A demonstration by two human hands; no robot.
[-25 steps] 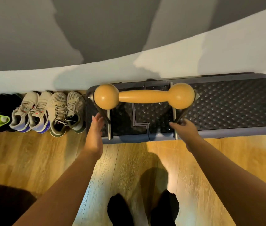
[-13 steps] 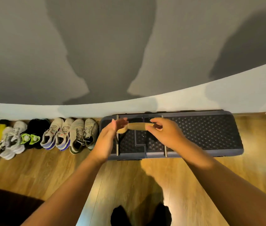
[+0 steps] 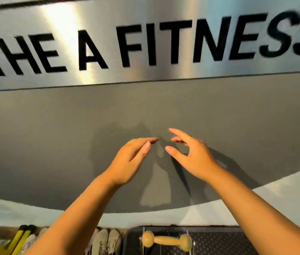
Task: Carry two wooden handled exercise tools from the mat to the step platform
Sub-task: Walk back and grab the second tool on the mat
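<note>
one tool (image 3: 166, 241) rests on the platform (image 3: 219, 242); second not seen. both hands, left (image 3: 129, 162) and right (image 3: 191, 155), spread, holding nothing.

It was a gym: a metal wall sign (image 3: 145, 43) read "THE A FITNESS", above a step platform (image 3: 219, 242) and trainers (image 3: 106, 240).

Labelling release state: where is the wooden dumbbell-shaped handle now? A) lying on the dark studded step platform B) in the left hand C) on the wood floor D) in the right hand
A: the wooden dumbbell-shaped handle lies on the dark studded step platform; left hand and right hand are raised, empty.
</note>
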